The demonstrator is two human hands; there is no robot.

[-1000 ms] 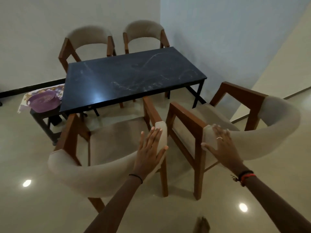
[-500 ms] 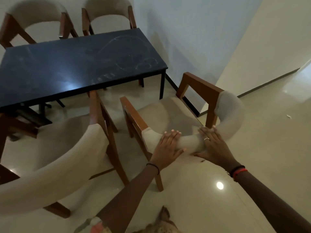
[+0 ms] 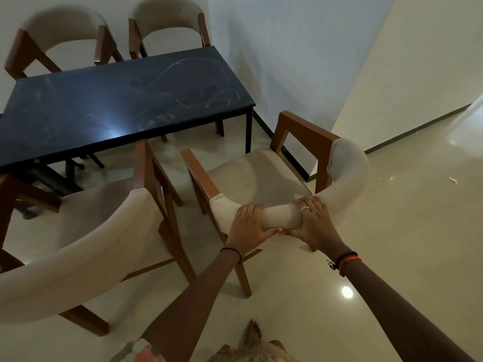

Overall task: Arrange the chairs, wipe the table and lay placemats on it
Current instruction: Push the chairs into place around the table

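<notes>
Both arms reach forward and down, almost straight. The left hand [image 3: 247, 228] and right hand [image 3: 315, 226] grip the padded backrest [image 3: 350, 173] of a chair [image 3: 256, 176], side by side. The fingers curl over its top edge, the thumbs lie underneath, and the thumb tips nearly meet. A ring [image 3: 305, 208] sits on a right finger. The chair stands on the floor [image 3: 392, 231] near the right corner of the dark surface [image 3: 104, 105], seat towards it. A second chair [image 3: 78, 246] stands just beside it on the left. Two far chairs [image 3: 65, 30] stand behind the surface, which shows pale smears.
</notes>
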